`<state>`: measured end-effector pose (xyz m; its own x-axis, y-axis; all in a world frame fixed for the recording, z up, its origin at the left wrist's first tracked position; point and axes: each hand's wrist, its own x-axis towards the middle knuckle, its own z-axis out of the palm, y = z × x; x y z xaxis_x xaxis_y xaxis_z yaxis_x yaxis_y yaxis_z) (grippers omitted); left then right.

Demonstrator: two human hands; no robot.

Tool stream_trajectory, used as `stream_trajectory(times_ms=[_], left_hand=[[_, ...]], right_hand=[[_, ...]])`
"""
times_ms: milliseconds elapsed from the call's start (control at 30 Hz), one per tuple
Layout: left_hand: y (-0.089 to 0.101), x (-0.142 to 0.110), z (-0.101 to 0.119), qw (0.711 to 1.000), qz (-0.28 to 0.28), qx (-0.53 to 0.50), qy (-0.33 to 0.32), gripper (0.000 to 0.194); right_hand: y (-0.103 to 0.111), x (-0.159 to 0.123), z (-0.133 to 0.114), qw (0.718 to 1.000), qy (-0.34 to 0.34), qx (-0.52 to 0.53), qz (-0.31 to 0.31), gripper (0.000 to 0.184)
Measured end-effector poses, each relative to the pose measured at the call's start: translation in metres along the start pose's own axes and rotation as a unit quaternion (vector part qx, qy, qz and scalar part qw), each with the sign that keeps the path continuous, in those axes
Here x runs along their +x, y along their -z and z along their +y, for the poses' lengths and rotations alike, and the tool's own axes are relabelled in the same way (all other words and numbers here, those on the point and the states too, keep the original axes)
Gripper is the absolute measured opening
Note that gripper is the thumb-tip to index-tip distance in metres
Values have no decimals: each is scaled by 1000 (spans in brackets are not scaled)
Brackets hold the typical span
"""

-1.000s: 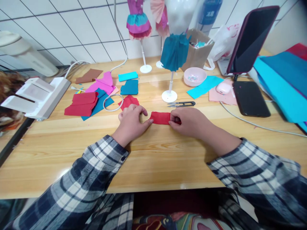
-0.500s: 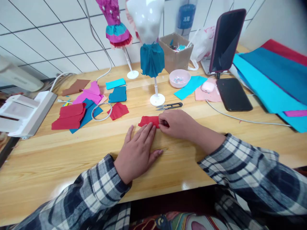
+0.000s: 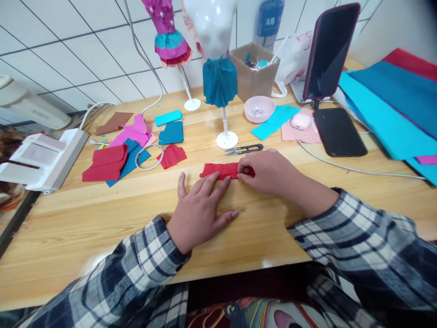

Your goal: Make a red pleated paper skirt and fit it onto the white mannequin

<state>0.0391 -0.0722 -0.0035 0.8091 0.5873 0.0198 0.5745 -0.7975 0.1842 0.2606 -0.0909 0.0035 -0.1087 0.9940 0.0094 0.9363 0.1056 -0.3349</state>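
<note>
Fingers (image 3: 221, 188) on red strip (image 3: 222, 169); label (image 3: 270, 21) blurred

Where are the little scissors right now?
In the head view, just right of centre, the scissors lie between the white stand and the right hand.

A red strip (image 3: 218, 169) is pressed against the bench (image 3: 102, 214) by fingertips of the spread left hand (image 3: 198, 209), while its right end is pinched between the thumb and fingers of the right hand (image 3: 264, 172). Beyond the strip, dark-handled snips (image 3: 240, 149) are laid beside the round base (image 3: 227, 143) of a white mannequin (image 3: 213, 32), which is dressed in a teal skirt (image 3: 220, 82). Small beads are held in a pink bowl (image 3: 259, 120).
</note>
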Motion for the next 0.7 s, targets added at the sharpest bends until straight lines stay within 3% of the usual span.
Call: stream_trajectory(times_ms=[400, 500, 567, 600, 633, 667, 700], left_hand=[[2, 3, -7, 1000, 5, -12, -19, 67], [10, 4, -12, 996, 86, -33, -5, 68], [18, 3, -14, 984, 150, -97, 30, 53], [21, 2, -14, 976, 139, -162, 43, 44], [22, 1, -13, 963, 93, -248, 52, 42], [22, 0, -13, 937, 17, -345, 57, 47], [20, 0, -12, 893, -67, -442, 60, 52]], right_hand=[[8, -5, 8, 999, 12, -35, -30, 9], [10, -5, 7, 999, 5, -51, 13, 9], [11, -5, 5, 995, 8, -67, 71, 12], [11, -6, 4, 992, 13, -77, 103, 15], [12, -6, 2, 987, 20, -88, 133, 17], [12, -7, 0, 981, 28, -100, 161, 20], [12, -8, -3, 975, 37, -112, 187, 23]])
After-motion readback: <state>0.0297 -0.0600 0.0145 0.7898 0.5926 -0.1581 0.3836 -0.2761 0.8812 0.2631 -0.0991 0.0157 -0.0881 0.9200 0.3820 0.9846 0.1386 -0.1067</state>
